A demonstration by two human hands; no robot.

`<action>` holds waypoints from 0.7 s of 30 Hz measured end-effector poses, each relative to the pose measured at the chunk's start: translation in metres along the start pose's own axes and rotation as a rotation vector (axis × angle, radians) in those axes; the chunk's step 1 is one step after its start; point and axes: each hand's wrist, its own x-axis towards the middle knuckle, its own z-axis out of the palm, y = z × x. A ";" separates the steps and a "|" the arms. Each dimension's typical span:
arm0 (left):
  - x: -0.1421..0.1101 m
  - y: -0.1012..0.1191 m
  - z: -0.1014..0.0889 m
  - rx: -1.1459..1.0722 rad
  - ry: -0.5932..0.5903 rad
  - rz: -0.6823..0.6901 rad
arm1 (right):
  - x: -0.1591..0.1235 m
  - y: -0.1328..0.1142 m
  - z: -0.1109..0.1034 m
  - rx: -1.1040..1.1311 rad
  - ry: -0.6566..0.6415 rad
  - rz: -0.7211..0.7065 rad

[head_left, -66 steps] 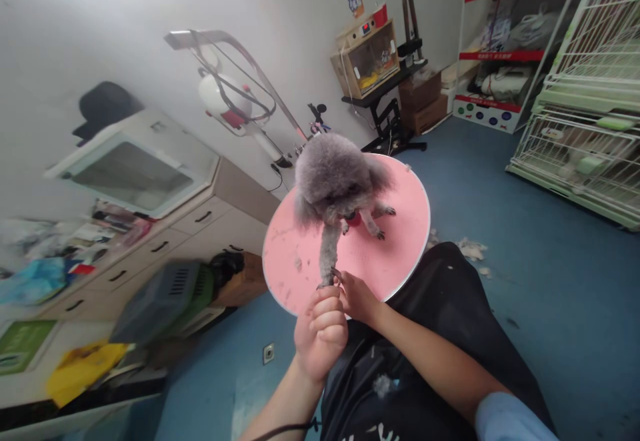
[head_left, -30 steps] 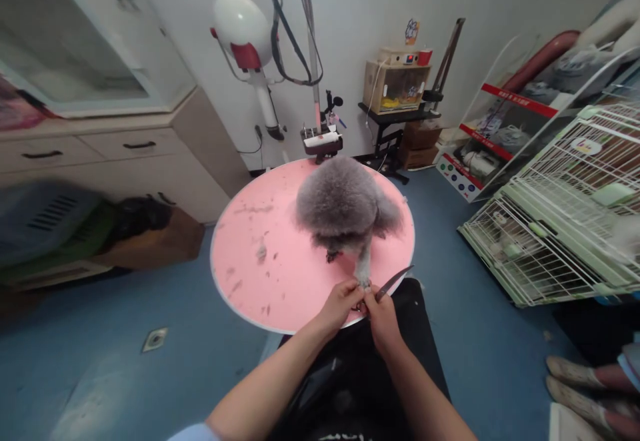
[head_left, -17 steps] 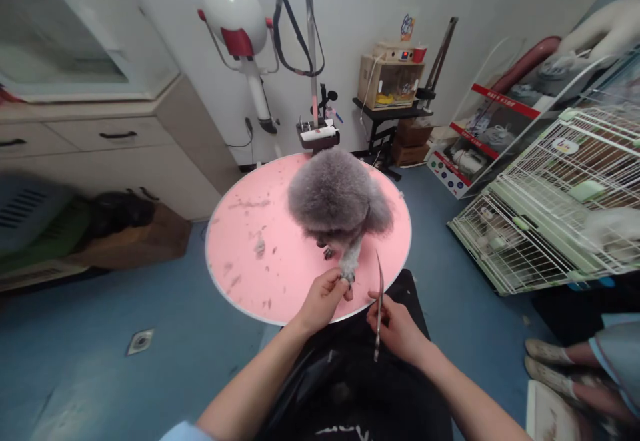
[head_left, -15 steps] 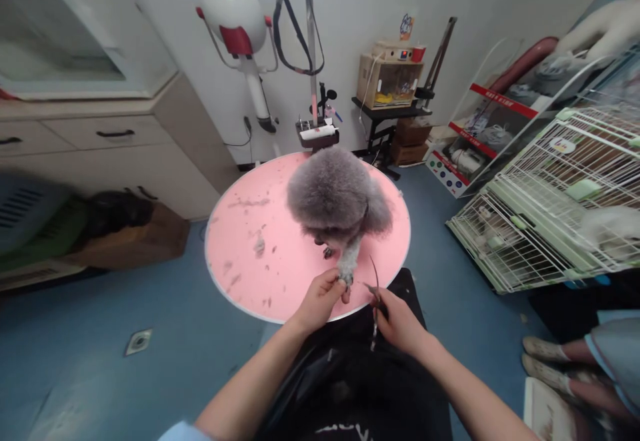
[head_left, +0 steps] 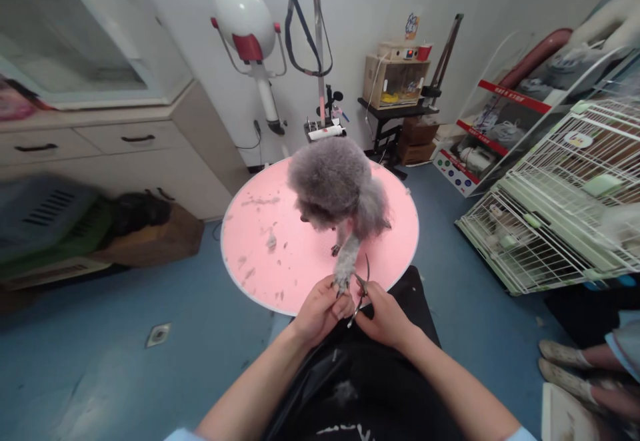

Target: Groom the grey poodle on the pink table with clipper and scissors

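Note:
A small grey fluffy dog [head_left: 334, 181] stands on a round pink grooming table [head_left: 260, 241], one front leg stretched toward me. My left hand [head_left: 320, 308] is closed round that paw at the table's near edge. My right hand [head_left: 383, 314] grips curved scissors [head_left: 363, 284], their blades open and pointing up right beside the paw. Tufts of cut fur lie on the pink top. A black apron covers my lap below both hands.
A white and red dryer on a stand [head_left: 245, 24] and a grooming arm with a loop [head_left: 320, 41] rise behind the table. Drawers [head_left: 100, 144] stand left, wire cages [head_left: 570, 208] right. Another person's feet [head_left: 570, 361] show at the lower right.
The view swung level. My right hand brought the scissors back in beside the paw with blades up and open. The dog shifted a little, its leg still in my left hand.

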 end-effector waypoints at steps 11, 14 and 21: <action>-0.005 0.004 -0.015 0.372 0.059 0.088 | 0.010 0.015 -0.025 -0.345 -0.001 -0.148; -0.006 0.010 -0.017 0.647 0.091 0.135 | 0.012 0.021 -0.041 -0.489 -0.005 -0.205; -0.007 0.018 -0.016 0.905 0.090 0.218 | 0.007 0.030 -0.072 -0.722 0.000 -0.261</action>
